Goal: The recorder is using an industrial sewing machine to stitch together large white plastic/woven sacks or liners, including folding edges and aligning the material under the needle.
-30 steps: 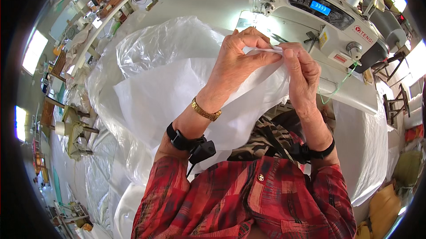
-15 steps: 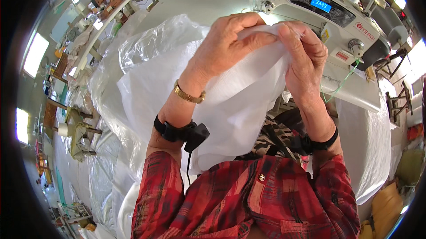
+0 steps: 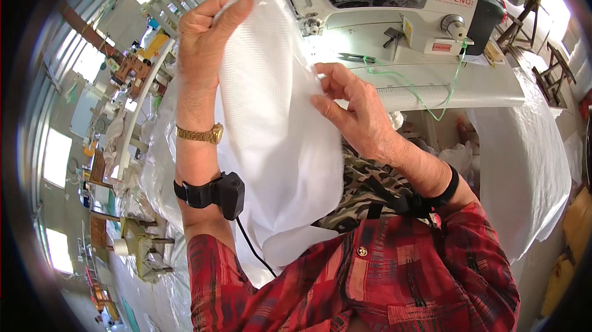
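Note:
A white woven sheet (image 3: 265,104) hangs in front of me, fine-ribbed at the top and reaching down to my lap. My left hand (image 3: 206,39) pinches its upper edge between thumb and fingers, raised to the left of the sewing machine (image 3: 394,8). At the sheet's right edge, my right hand (image 3: 351,107) has its fingers curled and the thumb against the cloth, gripping that edge. The machine's needle area is just beyond the sheet, lit by a bright lamp.
Small dark thread snips (image 3: 356,57) and a green cord (image 3: 419,96) lie on the machine bed, the cord looping up to the handwheel (image 3: 453,25). Clear plastic film (image 3: 161,165) is heaped at left. A stool with a thread cone (image 3: 121,247) stands beyond it.
My hands, close together before, have parted; the left has moved left and the right lower. The sheet now hangs upright between them, uncovering the snips and machine bed. My view has shifted to the right.

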